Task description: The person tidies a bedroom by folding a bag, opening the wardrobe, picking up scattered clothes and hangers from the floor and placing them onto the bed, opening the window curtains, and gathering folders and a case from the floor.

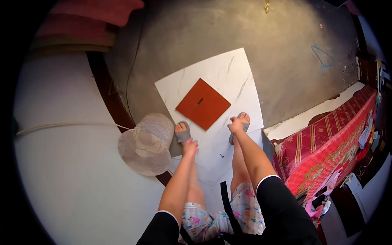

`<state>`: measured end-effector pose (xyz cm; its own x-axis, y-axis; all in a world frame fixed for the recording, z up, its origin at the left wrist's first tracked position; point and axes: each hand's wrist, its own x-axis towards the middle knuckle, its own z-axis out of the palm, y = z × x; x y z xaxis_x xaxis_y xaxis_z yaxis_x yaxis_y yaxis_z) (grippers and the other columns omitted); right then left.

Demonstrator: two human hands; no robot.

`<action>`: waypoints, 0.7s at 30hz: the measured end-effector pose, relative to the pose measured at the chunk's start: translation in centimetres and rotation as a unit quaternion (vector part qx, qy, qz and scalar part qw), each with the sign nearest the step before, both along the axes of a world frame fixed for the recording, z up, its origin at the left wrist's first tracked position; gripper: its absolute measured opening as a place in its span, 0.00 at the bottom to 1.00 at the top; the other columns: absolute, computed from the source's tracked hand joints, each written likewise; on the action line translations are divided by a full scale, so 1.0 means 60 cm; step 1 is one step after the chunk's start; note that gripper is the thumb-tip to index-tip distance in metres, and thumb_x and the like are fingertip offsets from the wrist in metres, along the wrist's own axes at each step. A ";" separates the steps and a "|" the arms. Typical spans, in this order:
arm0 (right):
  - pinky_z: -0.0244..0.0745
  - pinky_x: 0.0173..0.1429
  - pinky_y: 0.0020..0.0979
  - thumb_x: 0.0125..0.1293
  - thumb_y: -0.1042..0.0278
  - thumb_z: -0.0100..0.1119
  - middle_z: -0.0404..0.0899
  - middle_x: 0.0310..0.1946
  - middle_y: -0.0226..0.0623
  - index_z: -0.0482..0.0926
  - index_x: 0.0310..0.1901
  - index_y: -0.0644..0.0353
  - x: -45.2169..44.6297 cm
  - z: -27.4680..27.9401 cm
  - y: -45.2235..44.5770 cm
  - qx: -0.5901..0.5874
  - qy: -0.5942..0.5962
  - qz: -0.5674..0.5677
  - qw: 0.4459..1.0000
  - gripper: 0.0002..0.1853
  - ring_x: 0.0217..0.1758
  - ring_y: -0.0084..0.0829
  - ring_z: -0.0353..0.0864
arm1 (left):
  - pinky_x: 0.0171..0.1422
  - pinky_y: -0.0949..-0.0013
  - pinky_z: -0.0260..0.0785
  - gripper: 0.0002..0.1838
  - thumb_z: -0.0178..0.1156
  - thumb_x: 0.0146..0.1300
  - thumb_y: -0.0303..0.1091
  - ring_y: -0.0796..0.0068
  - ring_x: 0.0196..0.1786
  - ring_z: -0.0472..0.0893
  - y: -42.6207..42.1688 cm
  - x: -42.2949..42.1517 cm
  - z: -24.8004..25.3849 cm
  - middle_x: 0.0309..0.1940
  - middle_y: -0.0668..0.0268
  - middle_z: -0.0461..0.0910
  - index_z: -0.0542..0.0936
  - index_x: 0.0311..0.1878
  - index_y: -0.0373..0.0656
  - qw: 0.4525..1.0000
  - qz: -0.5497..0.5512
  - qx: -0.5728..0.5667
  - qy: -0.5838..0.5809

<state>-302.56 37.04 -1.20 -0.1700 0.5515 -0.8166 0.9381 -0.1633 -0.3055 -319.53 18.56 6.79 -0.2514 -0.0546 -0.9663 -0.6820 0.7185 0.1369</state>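
Note:
A flat orange-brown square (200, 112) lies turned cornerwise on white marble-patterned panels. Near its middle rests a small dark stick-like object (199, 101), too small to name. My left hand (190, 147) hangs above my left slipper with its fingers loosely apart and nothing visible in it. My right hand (235, 125) is beside my right slipper (243, 127), its fingers curled in and no object showing. Neither hand touches the orange-brown square. A small dark bit (222, 155) lies on the white panel between my legs.
A round mesh-covered stand or basket (145, 145) stands at my left, by a pale wall. To the right is a bed or bench with red patterned cloth (322, 147). A blue hanger-shaped wire (322, 56) lies on the grey concrete floor (196, 36). A cable (130, 77) runs along the left.

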 end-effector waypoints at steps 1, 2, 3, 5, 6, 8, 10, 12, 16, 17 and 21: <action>0.69 0.56 0.36 0.46 0.70 0.59 0.77 0.44 0.49 0.74 0.49 0.60 -0.002 -0.018 0.013 0.019 0.003 0.046 0.999 0.24 0.50 0.44 0.75 | 0.42 0.71 0.70 0.27 0.54 0.61 0.32 0.74 0.41 0.74 0.006 0.013 -0.022 0.47 0.62 0.71 0.60 0.63 0.41 1.000 0.004 -0.014 -0.009; 0.68 0.57 0.36 0.45 0.70 0.60 0.76 0.46 0.49 0.73 0.50 0.60 -0.010 -0.037 0.029 0.040 0.008 0.092 0.995 0.25 0.52 0.45 0.74 | 0.43 0.70 0.70 0.27 0.54 0.61 0.32 0.72 0.43 0.74 0.016 0.022 -0.039 0.48 0.62 0.70 0.61 0.62 0.41 1.000 0.008 -0.020 -0.011; 0.68 0.58 0.37 0.44 0.69 0.62 0.75 0.48 0.49 0.72 0.51 0.60 -0.017 -0.048 0.048 0.038 0.011 0.086 0.995 0.27 0.53 0.46 0.73 | 0.44 0.70 0.69 0.26 0.54 0.61 0.32 0.71 0.46 0.73 0.022 0.030 -0.056 0.49 0.61 0.70 0.61 0.62 0.41 1.000 0.012 -0.026 -0.012; 0.67 0.59 0.37 0.42 0.67 0.66 0.73 0.50 0.49 0.70 0.53 0.62 -0.028 -0.085 0.077 0.037 0.038 0.083 0.995 0.32 0.56 0.46 0.71 | 0.46 0.69 0.68 0.26 0.54 0.61 0.33 0.70 0.48 0.73 0.020 0.046 -0.091 0.51 0.60 0.70 0.61 0.62 0.41 0.999 0.015 -0.030 -0.026; 0.67 0.59 0.37 0.41 0.65 0.69 0.72 0.51 0.49 0.69 0.54 0.63 -0.027 -0.111 0.086 0.037 0.063 0.085 0.994 0.35 0.56 0.46 0.70 | 0.48 0.68 0.68 0.26 0.54 0.61 0.33 0.69 0.50 0.73 0.016 0.053 -0.104 0.52 0.60 0.69 0.61 0.62 0.41 0.999 0.015 -0.022 -0.033; 0.67 0.60 0.36 0.37 0.62 0.73 0.71 0.52 0.50 0.66 0.56 0.66 -0.030 -0.179 0.102 0.001 0.061 0.035 0.998 0.41 0.56 0.44 0.70 | 0.49 0.67 0.67 0.26 0.54 0.61 0.33 0.68 0.51 0.72 0.023 0.051 -0.130 0.52 0.60 0.69 0.61 0.62 0.41 0.999 0.022 -0.017 -0.038; 0.68 0.59 0.35 0.34 0.59 0.76 0.68 0.53 0.51 0.64 0.57 0.67 -0.036 -0.205 0.110 -0.034 0.066 0.031 0.997 0.46 0.55 0.43 0.71 | 0.51 0.66 0.67 0.26 0.54 0.61 0.33 0.67 0.51 0.72 0.014 0.053 -0.141 0.52 0.59 0.69 0.61 0.62 0.41 0.999 0.030 -0.011 -0.043; 0.70 0.58 0.34 0.33 0.57 0.77 0.66 0.53 0.50 0.65 0.56 0.67 -0.040 -0.200 0.109 -0.048 0.033 -0.049 0.997 0.46 0.53 0.43 0.71 | 0.53 0.64 0.66 0.26 0.53 0.61 0.33 0.65 0.52 0.72 -0.001 0.056 -0.140 0.53 0.59 0.68 0.60 0.62 0.40 0.998 0.037 -0.012 -0.050; 0.72 0.54 0.34 0.32 0.56 0.78 0.69 0.50 0.49 0.69 0.50 0.68 -0.037 -0.189 0.091 -0.094 -0.020 -0.041 0.995 0.42 0.50 0.42 0.73 | 0.53 0.63 0.66 0.26 0.52 0.61 0.32 0.64 0.52 0.72 -0.021 0.052 -0.122 0.53 0.60 0.68 0.60 0.63 0.40 0.996 0.061 -0.025 -0.063; 0.73 0.52 0.34 0.32 0.55 0.78 0.74 0.45 0.48 0.70 0.48 0.68 -0.030 -0.183 0.086 -0.134 -0.032 -0.017 0.990 0.41 0.47 0.40 0.76 | 0.54 0.63 0.65 0.26 0.52 0.61 0.32 0.65 0.53 0.72 -0.026 0.052 -0.114 0.53 0.60 0.68 0.60 0.63 0.40 0.995 0.060 -0.032 -0.070; 0.72 0.51 0.35 0.35 0.54 0.77 0.76 0.43 0.49 0.69 0.48 0.65 -0.048 -0.181 0.021 -0.147 0.034 -0.066 0.986 0.39 0.48 0.43 0.75 | 0.54 0.63 0.66 0.25 0.52 0.61 0.32 0.66 0.53 0.72 -0.028 0.032 -0.108 0.52 0.60 0.69 0.61 0.62 0.40 0.997 0.049 -0.046 -0.045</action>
